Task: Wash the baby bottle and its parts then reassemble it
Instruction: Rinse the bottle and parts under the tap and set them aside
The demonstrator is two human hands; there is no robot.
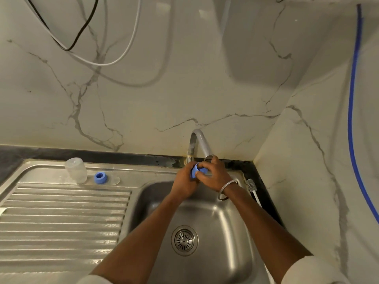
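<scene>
Under the grey tap [200, 143], my left hand [184, 181] and my right hand [215, 175] both grip a blue bottle part [197, 171], mostly hidden by my fingers. The clear bottle body [76, 170] stands mouth down at the back of the draining board. Right beside it lies a blue screw ring [99, 177], with a clear flat piece [114, 180] next to it. A metal bangle circles my right wrist.
The steel sink basin [225, 232] has a round drain strainer [184, 240]. The ribbed draining board [61, 218] fills the left. A brush with a white handle [252, 187] lies on the dark counter to the right. Marble walls close the back and right.
</scene>
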